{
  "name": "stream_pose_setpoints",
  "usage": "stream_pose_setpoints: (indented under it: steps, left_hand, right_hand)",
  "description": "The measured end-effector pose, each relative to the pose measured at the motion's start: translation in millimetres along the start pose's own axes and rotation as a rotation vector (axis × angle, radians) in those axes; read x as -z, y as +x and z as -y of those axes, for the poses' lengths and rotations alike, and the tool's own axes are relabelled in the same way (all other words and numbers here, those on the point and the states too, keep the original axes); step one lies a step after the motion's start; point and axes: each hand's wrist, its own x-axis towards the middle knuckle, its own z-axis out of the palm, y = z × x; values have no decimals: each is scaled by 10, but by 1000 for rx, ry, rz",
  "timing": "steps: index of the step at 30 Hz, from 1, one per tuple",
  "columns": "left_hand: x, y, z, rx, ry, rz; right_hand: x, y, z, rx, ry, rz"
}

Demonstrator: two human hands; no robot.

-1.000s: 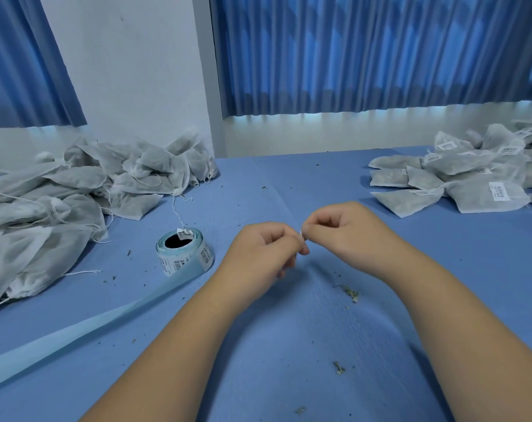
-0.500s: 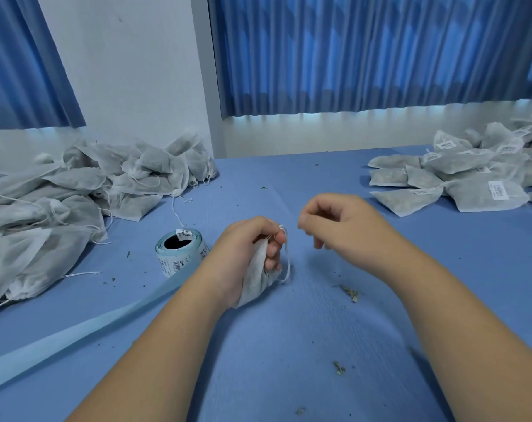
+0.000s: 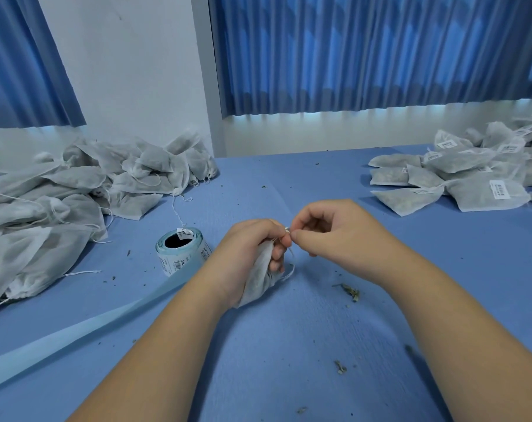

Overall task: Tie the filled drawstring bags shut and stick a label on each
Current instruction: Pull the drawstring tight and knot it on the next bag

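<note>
White mesh bag point(image 3: 258, 278): soft, light | left hand point(image 3: 249, 254) grip clenched round bag | right hand point(image 3: 328, 236) grip pinching drawstring point(image 3: 290, 236) | hold neck

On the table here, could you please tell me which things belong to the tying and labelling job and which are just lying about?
Part of the job:
- bag gripped in the left hand
- string pinched by the right hand
- label roll
- unlabelled bags
- labelled bags

Just lying about:
- crumbs
- curtains
</note>
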Motion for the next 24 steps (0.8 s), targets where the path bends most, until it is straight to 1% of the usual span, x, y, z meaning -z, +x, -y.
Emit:
stream_pose_setpoints:
  steps: [7, 11, 17, 24]
  left_hand:
    - [-51, -37, -18, -25, -1, 11]
    - [-94, -92, -43, -50, 80, 32]
    - [-103, -163, -91, -65, 112, 95]
    - [-37, -168, -102, -73, 253, 55]
  right_hand:
    - [11, -11, -4, 14, 35, 32]
    - [29, -24, -10, 2, 57, 79]
    - [63, -29, -26, -3, 49, 121]
    - [103, -24, -51, -42, 33, 149]
